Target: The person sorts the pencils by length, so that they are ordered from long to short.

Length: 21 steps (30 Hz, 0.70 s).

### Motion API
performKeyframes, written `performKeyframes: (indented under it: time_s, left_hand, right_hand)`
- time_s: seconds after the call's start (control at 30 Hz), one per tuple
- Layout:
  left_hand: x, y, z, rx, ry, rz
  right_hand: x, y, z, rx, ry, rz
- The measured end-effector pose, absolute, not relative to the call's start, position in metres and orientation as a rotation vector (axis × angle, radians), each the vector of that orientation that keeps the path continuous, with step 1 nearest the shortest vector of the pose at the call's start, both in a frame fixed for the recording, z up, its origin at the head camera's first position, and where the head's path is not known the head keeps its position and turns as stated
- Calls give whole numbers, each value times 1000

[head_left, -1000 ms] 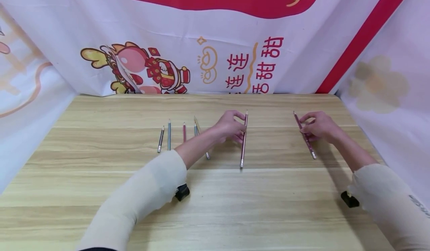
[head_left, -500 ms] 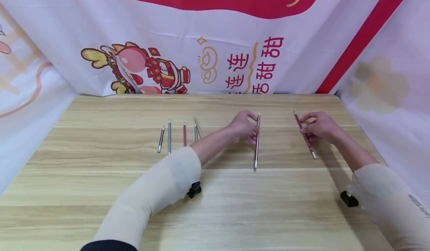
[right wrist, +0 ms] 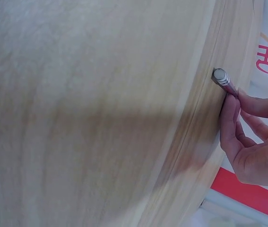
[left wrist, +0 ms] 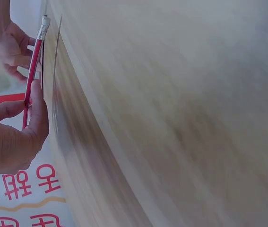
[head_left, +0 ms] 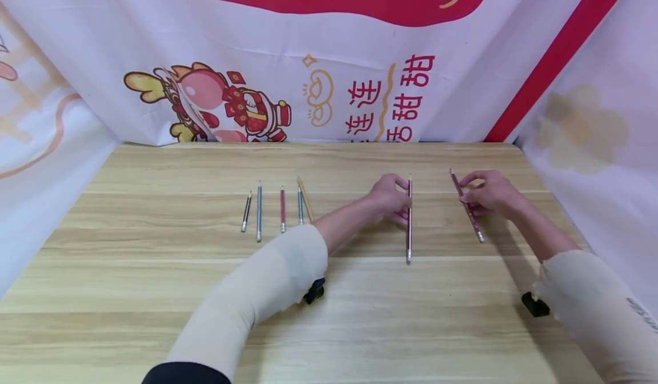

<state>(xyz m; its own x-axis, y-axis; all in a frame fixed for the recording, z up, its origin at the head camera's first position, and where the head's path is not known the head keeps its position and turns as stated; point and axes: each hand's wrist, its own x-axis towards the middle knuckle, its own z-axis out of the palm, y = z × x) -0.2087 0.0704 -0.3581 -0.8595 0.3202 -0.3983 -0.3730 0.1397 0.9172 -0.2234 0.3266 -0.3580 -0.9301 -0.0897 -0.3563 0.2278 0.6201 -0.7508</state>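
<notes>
Toward the right of the table my left hand (head_left: 392,196) pinches a long dark red pencil (head_left: 409,230) between thumb and fingers. Its white eraser end points toward me and its tip away. Farther right, my right hand (head_left: 487,192) pinches a second dark red pencil (head_left: 472,223), slanted with its eraser end nearer me. In the left wrist view the left hand's pencil (left wrist: 33,71) shows red with a metal band and pale eraser. The right wrist view shows the eraser end of the other pencil (right wrist: 224,79) beyond the fingertips, close over the table.
Left of the hands lie a short black pencil (head_left: 247,211), a long blue-grey pencil (head_left: 259,212), a red pencil (head_left: 282,210), a shorter blue pencil (head_left: 300,206) and a yellow one (head_left: 305,198), partly behind the left forearm. A printed cloth (head_left: 329,47) hangs behind the wooden table (head_left: 154,281).
My left hand has moved right with its pencil, closer to the right hand, and the pencil now points straighter away from me. The forearm uncovers more of the pencils on the left. My right hand stays put.
</notes>
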Motion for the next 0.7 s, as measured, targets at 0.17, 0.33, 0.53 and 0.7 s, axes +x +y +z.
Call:
performKeyframes:
  time_s: [0.17,0.33,0.53,0.7]
  left_hand:
    - [-208,83,-360,-49,1899,1786]
    - [-207,95,-363,-57,1929,1791]
    - [-205,110,-367,-93,1949,1808]
    - [-205,121,-367,-121,1959,1829]
  right_hand:
    - [-224,327,-358,119,2478,-1230]
    - [-225,327,-359,108,2485,-1232]
    - [-225,326,-360,112,2480,-1234]
    - [-225,325,-359,116,2488,-1225]
